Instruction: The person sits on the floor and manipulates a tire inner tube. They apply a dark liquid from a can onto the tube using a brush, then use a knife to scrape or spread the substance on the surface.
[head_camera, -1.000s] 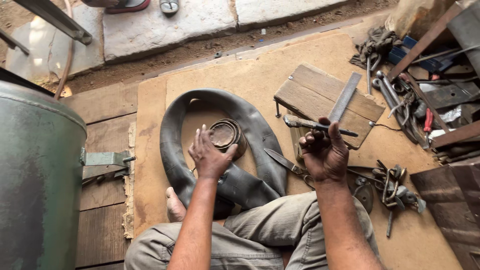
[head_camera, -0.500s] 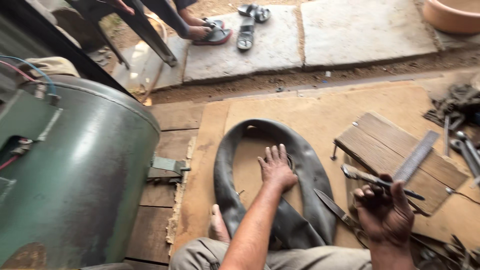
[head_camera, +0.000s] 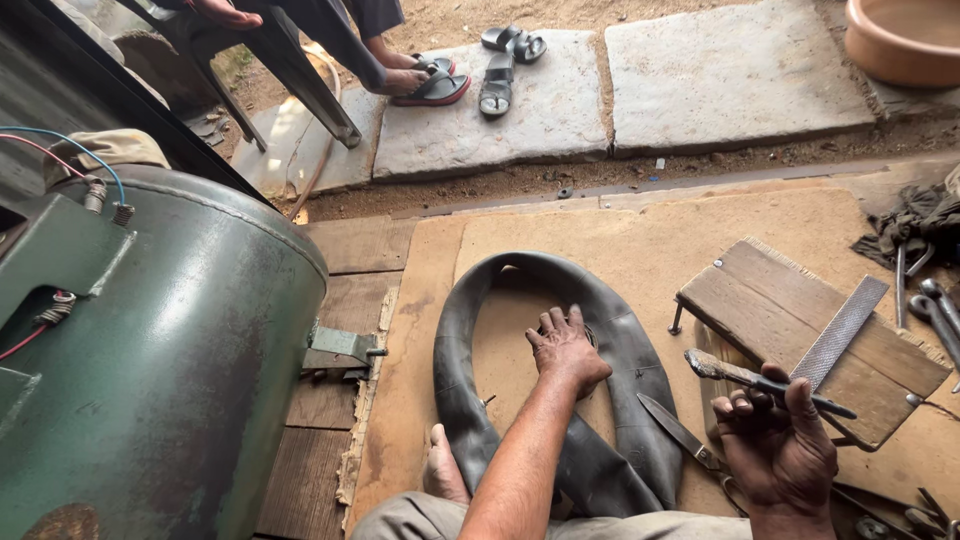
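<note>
Left hand (head_camera: 565, 350) lies flat, fingers spread, on the black rubber inner tube (head_camera: 610, 330) curled on the board floor (head_camera: 640, 230) at lower centre; grip released, nothing grasped. Right hand (head_camera: 775, 450), lower right, is clenched around a dark-handled tool (head_camera: 765, 380) whose tip points up-left. Behind it a wooden block (head_camera: 760, 310) carries a flat metal file (head_camera: 838, 333). Green metal tank (head_camera: 170, 370) fills the left; contents not visible. Clay-coloured basin (head_camera: 905, 40) at upper right; contents cannot be told.

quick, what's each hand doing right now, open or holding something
Left hand: open, fingers spread, pressing flat on the black inner tube.
Right hand: closed around a thin metal hand tool.
</note>
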